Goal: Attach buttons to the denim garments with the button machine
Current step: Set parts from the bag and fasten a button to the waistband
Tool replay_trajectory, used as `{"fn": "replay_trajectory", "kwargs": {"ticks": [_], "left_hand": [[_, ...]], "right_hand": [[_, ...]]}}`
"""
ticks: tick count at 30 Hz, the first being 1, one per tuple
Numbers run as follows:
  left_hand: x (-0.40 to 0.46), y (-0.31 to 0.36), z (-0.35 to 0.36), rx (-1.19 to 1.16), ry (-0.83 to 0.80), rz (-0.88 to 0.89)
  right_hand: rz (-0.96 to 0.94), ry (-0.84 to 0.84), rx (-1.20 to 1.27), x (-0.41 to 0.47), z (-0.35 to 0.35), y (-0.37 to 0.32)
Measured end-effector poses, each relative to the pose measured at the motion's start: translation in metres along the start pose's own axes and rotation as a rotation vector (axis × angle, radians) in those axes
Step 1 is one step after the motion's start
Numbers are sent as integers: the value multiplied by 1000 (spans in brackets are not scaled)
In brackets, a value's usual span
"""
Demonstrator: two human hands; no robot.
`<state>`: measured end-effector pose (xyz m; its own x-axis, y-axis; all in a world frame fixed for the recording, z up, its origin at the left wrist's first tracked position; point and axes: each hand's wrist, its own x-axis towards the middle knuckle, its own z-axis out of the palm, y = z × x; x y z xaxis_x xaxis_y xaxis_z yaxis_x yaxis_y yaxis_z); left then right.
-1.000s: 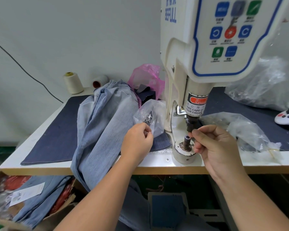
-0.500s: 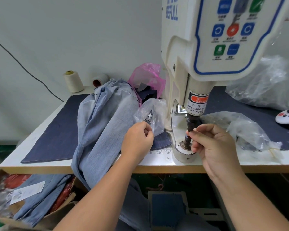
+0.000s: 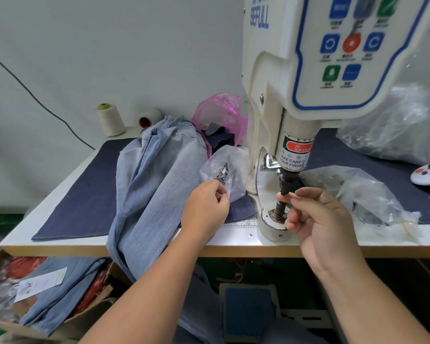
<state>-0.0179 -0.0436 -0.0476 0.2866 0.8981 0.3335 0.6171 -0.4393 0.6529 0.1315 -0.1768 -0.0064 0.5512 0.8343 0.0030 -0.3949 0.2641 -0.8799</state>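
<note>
Early going as we saw it: our right hand (image 3: 318, 219) pinched at the button machine (image 3: 283, 100)'s punch tip, our left hand (image 3: 205, 207) gripped the fastener bag (image 3: 227, 170) left of it, and the denim garment (image 3: 157, 175) farther left awaited a button.

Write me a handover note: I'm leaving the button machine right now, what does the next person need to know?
Left hand: pinching the small clear bag of metal parts, beside the jeans.
Right hand: fingertips at the machine punch, just above the lower die; whether it holds a button can't be seen.
Done: nothing visibly attached.
Left: the jeans lie left of the die, not under the punch. Load parts, slide the denim in, press.
</note>
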Motion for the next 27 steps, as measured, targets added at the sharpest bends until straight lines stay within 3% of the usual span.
{"fn": "replay_trajectory", "kwargs": {"ticks": [8, 23, 27], "left_hand": [[0, 0, 0, 4, -8, 0], [0, -1, 0, 0, -6, -1], [0, 0, 0, -1, -4, 1]], "right_hand": [[-5, 24, 28, -7, 2, -6], [77, 20, 293, -18, 3, -2], [54, -21, 210, -20, 2, -1]]}}
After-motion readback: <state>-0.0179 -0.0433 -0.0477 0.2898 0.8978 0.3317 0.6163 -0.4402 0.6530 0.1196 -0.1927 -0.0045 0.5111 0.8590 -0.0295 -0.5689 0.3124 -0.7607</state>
